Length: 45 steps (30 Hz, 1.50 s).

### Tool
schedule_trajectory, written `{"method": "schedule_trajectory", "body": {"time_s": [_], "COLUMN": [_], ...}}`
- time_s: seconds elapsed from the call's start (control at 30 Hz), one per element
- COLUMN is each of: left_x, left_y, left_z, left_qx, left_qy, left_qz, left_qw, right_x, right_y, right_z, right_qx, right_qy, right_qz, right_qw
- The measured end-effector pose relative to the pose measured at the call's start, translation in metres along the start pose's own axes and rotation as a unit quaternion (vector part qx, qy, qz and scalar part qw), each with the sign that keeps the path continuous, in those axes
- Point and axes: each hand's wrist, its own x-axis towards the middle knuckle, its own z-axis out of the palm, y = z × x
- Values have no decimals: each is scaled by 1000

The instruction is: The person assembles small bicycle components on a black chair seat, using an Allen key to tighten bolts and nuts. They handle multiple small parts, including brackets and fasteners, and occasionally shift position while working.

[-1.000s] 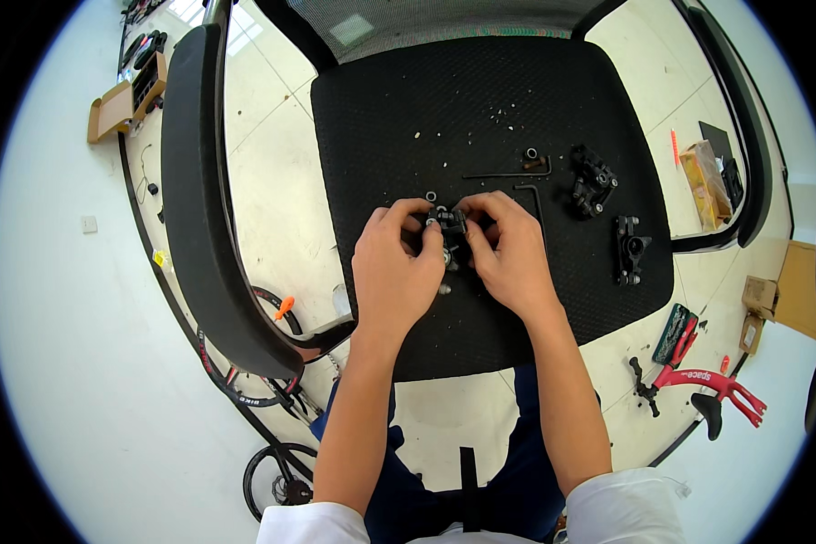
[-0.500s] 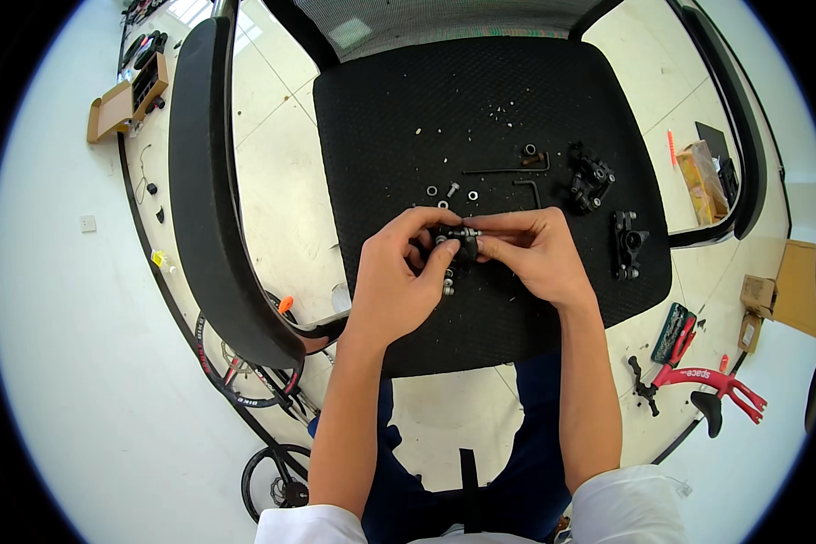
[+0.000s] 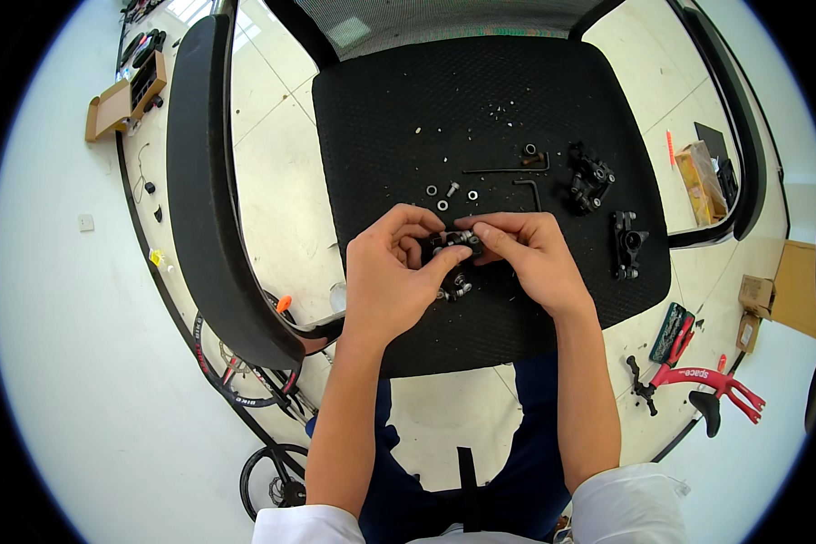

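Over the front half of a black chair seat (image 3: 381, 100), my two hands meet around a small black bicycle brake caliper with silver bolts (image 3: 451, 240). My left hand (image 3: 390, 276) grips its left side between thumb and fingers. From the right, my right hand (image 3: 546, 267) pinches its other end; the fingers partly cover the part. Small silver bolts (image 3: 461, 286) lie on the seat just below the hands. Beyond them are a loose bolt (image 3: 452, 189), a washer (image 3: 442, 206) and a few more rings. To the right sit two black brake calipers (image 3: 591, 178) (image 3: 627, 245).
A long hex key (image 3: 503, 171) and a shorter one (image 3: 534, 192) lie on the seat beyond my hands. Chair armrests (image 3: 199, 181) flank the seat. On the floor are a red bicycle frame (image 3: 698, 376), wheels (image 3: 276, 480), cardboard boxes (image 3: 757, 295) and an open carton (image 3: 113, 109).
The caliper has been turned in my fingers, so more of its bolts show. My right thumb has shifted up onto its end, and my left hand has moved slightly left.
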Motion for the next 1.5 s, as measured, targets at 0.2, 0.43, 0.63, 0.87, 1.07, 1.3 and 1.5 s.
{"method": "schedule_trajectory", "body": {"time_s": [0.2,0.43,0.63,0.87,1.07,1.3,1.5], "left_x": [-5,-7,-4,-6,-8,-9,-10], "left_y": [-1,0,-6,-8,-7,-2,-5], "left_z": [11,2,-5,-6,-8,-11,-2], "left_qx": [-18,19,-7,-25,-37,-74,-99], "left_qy": [10,-25,-28,-15,-10,-21,-17], "left_qz": [31,28,50,28,3,-25,13], "left_qw": [999,999,998,999,999,997,995], "right_x": [-6,-7,-6,-6,-9,-11,-8], "right_y": [1,-1,0,6,5,2,5], "right_z": [10,5,7,8,-1,1,2], "right_qx": [-16,-29,-69,-41,-51,-73,-50], "right_qy": [1,-20,31,42,9,31,24], "right_qz": [-49,-44,-54,-69,-93,-83,-83], "right_qw": [999,998,996,996,994,993,995]}}
